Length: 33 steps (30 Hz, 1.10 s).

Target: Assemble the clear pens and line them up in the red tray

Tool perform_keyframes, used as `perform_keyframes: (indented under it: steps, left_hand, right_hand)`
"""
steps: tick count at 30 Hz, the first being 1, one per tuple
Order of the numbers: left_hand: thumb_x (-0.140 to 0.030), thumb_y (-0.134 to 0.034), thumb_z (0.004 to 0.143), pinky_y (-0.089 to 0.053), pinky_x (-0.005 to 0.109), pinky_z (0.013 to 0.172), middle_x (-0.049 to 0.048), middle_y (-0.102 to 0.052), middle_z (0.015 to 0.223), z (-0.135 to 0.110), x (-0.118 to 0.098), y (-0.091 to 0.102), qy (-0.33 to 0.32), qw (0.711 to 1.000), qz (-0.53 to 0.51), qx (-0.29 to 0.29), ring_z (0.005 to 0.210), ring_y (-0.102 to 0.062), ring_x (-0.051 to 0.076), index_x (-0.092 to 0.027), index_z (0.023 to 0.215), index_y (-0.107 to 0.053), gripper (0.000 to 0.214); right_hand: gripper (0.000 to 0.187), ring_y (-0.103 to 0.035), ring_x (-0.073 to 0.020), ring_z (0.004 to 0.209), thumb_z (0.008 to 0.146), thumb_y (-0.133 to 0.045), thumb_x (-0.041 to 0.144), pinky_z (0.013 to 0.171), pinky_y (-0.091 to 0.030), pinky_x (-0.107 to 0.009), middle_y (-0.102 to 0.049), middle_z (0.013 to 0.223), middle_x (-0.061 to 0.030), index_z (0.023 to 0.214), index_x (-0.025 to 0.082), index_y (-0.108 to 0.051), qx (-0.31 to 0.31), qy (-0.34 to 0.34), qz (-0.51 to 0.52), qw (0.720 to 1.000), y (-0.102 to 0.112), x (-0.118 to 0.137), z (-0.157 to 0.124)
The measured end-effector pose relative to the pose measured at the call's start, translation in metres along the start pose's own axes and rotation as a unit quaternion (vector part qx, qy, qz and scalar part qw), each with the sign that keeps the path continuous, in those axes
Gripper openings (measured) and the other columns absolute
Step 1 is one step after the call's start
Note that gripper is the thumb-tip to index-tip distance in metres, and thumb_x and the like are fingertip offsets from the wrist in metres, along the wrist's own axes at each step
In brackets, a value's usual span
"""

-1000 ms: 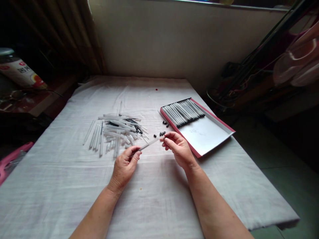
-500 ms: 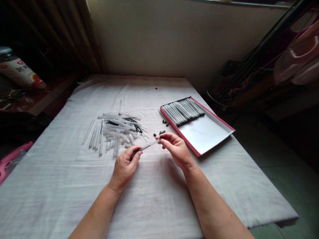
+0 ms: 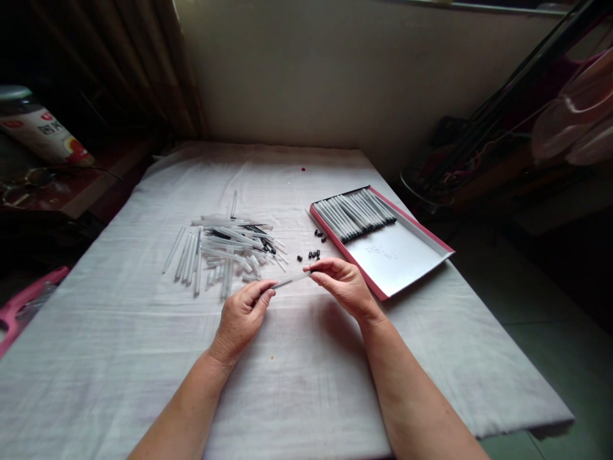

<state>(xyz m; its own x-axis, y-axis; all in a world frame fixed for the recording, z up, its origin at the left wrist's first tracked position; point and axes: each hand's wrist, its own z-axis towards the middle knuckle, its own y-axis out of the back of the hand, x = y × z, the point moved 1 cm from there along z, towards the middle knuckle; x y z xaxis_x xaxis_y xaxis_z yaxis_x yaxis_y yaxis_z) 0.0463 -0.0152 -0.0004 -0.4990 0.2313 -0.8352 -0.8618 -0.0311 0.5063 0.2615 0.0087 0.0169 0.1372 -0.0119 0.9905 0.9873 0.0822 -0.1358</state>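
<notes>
My left hand point(image 3: 241, 314) pinches one end of a clear plastic pen tube point(image 3: 291, 280) and my right hand point(image 3: 341, 283) pinches the other end, holding it just above the white cloth. Beyond my left hand lies a loose pile of clear tubes and black refills point(image 3: 225, 248). Several small black caps point(image 3: 312, 255) lie on the cloth just past my right fingers. To the right, a red-edged shallow box point(image 3: 407, 255) holds a row of assembled pens point(image 3: 353, 216) at its far end.
The white cloth covers a table point(image 3: 119, 358) whose right edge drops to a tiled floor. A wall stands behind. A can point(image 3: 41, 134) and dark clutter are at the left, a pink object point(image 3: 23, 300) at the left edge, and bags and rods at the right.
My hands have drawn closer together and dropped a little toward the cloth, the right fingers closing over the tube's end. Less of the tube shows between them.
</notes>
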Motion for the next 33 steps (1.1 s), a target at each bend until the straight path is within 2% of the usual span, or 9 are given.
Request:
perform_keyframes:
  steps: [6,10,12,17,23,33]
  left_hand:
    - [-0.035,-0.057,0.086,-0.056,0.031,0.075,0.0078,-0.075,0.089,0.0,-0.002,0.002,-0.016,1.0,-0.011,0.022,0.078,-0.069,0.019,-0.02,0.098,-0.074,0.026]
    - [-0.033,-0.057,0.086,-0.056,0.03,0.077,0.0074,-0.075,0.092,0.0,-0.002,0.001,-0.04,0.999,0.001,0.018,0.079,-0.069,0.019,-0.021,0.098,-0.074,0.024]
    - [-0.033,-0.057,0.086,-0.056,0.03,0.076,0.0073,-0.075,0.092,0.0,-0.001,0.001,-0.035,0.999,0.003,0.019,0.078,-0.069,0.019,-0.021,0.098,-0.074,0.024]
    - [-0.036,-0.057,0.085,-0.055,0.028,0.068,0.0075,-0.075,0.085,0.001,0.004,0.002,0.009,1.0,-0.002,0.007,0.072,-0.068,0.018,-0.018,0.098,-0.074,0.028]
    - [-0.036,-0.057,0.085,-0.054,0.026,0.064,0.0074,-0.074,0.083,0.002,0.004,0.002,0.008,1.0,-0.005,0.007,0.065,-0.066,0.016,-0.017,0.098,-0.074,0.029]
    - [-0.036,-0.058,0.084,-0.056,0.029,0.073,0.0079,-0.075,0.088,0.001,0.005,0.003,0.0,1.0,0.008,0.01,0.076,-0.069,0.019,-0.018,0.097,-0.074,0.027]
  right_hand:
    - [0.019,-0.068,-0.0197,0.083,0.067,-0.078,0.036,0.075,-0.053,-0.033,-0.075,0.086,-0.005,0.078,0.022,-0.073,0.001,0.004,-0.037,0.999,0.003,0.001,0.0]
    - [0.021,-0.059,-0.0137,0.061,0.068,-0.077,0.038,0.057,-0.047,-0.027,-0.068,0.066,-0.0015,0.068,0.019,-0.07,-0.009,0.005,-0.082,0.997,0.004,-0.002,0.001]
    - [0.021,-0.055,-0.0117,0.055,0.069,-0.076,0.039,0.053,-0.045,-0.026,-0.064,0.062,0.0002,0.068,0.019,-0.069,-0.014,0.006,-0.079,0.997,0.003,-0.003,0.001]
    - [0.026,-0.063,-0.0144,0.065,0.07,-0.075,0.037,0.055,-0.049,-0.027,-0.07,0.082,-0.0031,0.09,0.021,-0.072,0.019,-0.005,-0.036,0.999,0.002,0.0,0.0]
    - [0.022,-0.065,-0.0148,0.065,0.073,-0.073,0.036,0.057,-0.051,-0.027,-0.069,0.078,-0.0028,0.087,0.02,-0.071,0.032,0.005,-0.051,0.998,0.005,-0.002,0.001]
    - [0.023,-0.064,-0.0141,0.065,0.08,-0.066,0.04,0.063,-0.053,-0.029,-0.067,0.079,-0.0032,0.09,0.019,-0.066,0.052,0.05,-0.116,0.991,0.009,-0.013,0.001]
